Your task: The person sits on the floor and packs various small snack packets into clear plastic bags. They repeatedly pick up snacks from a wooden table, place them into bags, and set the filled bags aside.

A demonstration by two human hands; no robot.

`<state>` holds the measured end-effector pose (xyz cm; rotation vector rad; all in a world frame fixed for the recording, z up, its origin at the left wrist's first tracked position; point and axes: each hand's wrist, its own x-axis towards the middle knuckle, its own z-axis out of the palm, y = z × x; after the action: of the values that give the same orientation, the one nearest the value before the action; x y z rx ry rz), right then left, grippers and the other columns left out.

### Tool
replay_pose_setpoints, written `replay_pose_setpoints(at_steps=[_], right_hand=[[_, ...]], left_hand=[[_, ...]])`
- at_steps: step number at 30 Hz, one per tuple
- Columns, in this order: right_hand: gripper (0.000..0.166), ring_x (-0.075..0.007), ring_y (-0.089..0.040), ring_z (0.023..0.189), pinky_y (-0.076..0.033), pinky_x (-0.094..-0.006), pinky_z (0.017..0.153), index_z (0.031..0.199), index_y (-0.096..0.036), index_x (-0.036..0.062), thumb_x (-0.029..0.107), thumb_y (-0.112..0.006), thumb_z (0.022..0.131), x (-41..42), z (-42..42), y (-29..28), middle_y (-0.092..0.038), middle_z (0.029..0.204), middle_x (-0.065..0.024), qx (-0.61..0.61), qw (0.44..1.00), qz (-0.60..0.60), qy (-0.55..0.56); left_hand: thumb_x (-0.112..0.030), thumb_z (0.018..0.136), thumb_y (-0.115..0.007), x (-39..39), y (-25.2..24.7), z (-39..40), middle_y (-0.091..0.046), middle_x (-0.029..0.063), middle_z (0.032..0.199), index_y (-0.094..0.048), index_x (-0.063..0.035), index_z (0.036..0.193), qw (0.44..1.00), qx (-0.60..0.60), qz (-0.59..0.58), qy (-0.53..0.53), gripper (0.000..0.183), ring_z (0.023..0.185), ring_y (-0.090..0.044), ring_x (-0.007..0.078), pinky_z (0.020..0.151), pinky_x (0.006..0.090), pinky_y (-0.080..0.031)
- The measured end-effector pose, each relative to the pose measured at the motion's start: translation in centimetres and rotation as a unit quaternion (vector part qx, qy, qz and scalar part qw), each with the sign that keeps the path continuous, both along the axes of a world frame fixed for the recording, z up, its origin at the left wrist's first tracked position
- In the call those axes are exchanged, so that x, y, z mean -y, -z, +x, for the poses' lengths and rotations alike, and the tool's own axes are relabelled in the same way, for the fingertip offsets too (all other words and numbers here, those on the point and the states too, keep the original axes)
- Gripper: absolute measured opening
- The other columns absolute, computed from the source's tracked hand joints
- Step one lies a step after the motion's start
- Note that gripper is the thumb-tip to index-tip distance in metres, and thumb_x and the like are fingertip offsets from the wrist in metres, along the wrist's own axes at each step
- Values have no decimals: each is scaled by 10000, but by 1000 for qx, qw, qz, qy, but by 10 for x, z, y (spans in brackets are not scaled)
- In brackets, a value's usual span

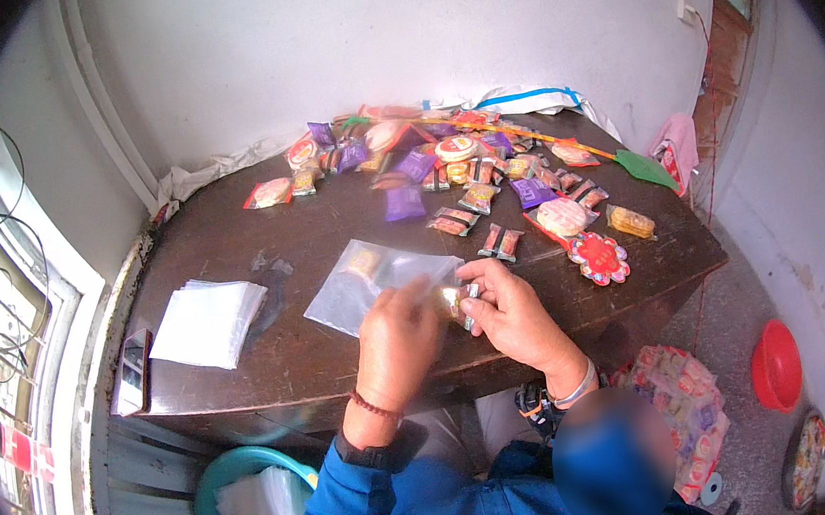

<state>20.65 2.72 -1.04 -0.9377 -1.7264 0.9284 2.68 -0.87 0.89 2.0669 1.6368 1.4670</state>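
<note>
A clear plastic bag (pixel 334 300) lies on the dark wooden table in front of me, with a small yellow packet (pixel 362 264) showing through it. My left hand (pixel 399 327) is over the bag's near right edge. Its fingers are blurred, so their hold on the bag cannot be made out. Pinched between the thumb and fingers of my right hand (pixel 512 311) is a small wrapped snack (pixel 453 303), close to the bag's right side. Just beyond that hand lies a snack packet with a dark band (pixel 501 242).
Wrapped snacks, including a purple packet (pixel 404 204), are heaped towards the wall under a long stick with a green end (pixel 644 169). At left are stacked plastic bags (pixel 207 324) and a phone (pixel 135 373). A teal tub (pixel 208 498) and red basin (pixel 776 366) stand below.
</note>
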Motion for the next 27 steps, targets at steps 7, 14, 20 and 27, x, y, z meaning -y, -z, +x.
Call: replay_pose_setpoints(at_steps=[7,14,20,27], right_hand=[[464,-189,-585,587,-507,-318,557,1222,-476,-7,-9,-752,849,-6,-25,16,-615,847,-103,59,974,114,184],[680,-244,-647,892,-538,-351,770,1353,-436,34,1,-801,781,11,-20,-1,-567,1222,-190,88,976,132,150],[715,-360,-634,1090,-532,-419,921,1371,-439,50,17,-804,757,7,-23,-6,-571,1218,-222,111,971,157,143],[488,-468,-610,1040,-531,-542,850,1200,-531,57,96,-762,772,11,-36,-17,-568,1165,-215,180,956,122,199]], left_hand=[[-67,905,-672,5,-1,1,-652,203,837,-745,-32,1130,999,-31,3,35,240,757,-660,380,685,420,-536],[-78,919,-667,9,-5,1,-647,194,837,-751,-39,1118,999,-31,-18,36,220,750,-660,365,675,415,-530],[-69,918,-664,16,-4,3,-633,182,835,-754,-42,1103,999,-47,-6,27,207,745,-654,359,670,407,-524],[-48,920,-653,19,-4,-1,-622,183,839,-751,-34,1099,998,-39,-21,47,204,762,-652,355,686,400,-523]])
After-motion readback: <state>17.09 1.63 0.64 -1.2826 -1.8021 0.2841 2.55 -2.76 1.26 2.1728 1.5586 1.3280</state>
